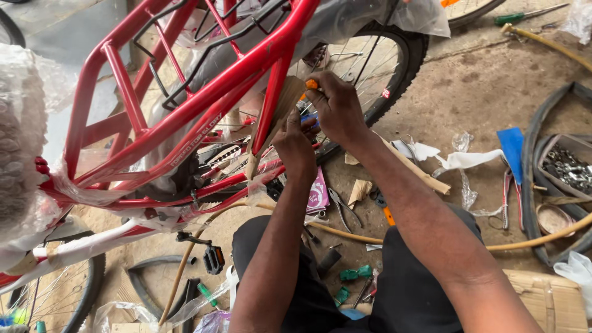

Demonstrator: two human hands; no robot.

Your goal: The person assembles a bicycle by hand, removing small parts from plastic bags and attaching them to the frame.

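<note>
While the red bike frame (185, 105) fills most of the view, it is seen tipped over on the concrete floor (481, 92), so its back end can be reached from above. Clear wrap and brown paper are left on some of its tubes, likely to keep the paint safe. The back wheel (382, 55) is seen behind the frame, and a second wheel (55, 290) is seen at the lower left.

Both arms are stretched out toward the spot where the frame tubes meet the back wheel. The right hand (336, 108) is closed on a tool with an orange handle (311, 84), which is held up against the frame, probably so a small part can be turned. The left hand (295, 145) is set just below and touches the right one. Its fingers are curled together around something small and blue (309, 119); what it is cannot be told. It seems to be held steady there for the tool.

Smaller things are spread near the knees, kept within reach: pliers (342, 206), a black pedal (214, 259), a green-handled screwdriver (206, 295) and a tray of small metal parts (567, 166) at the right.
</note>
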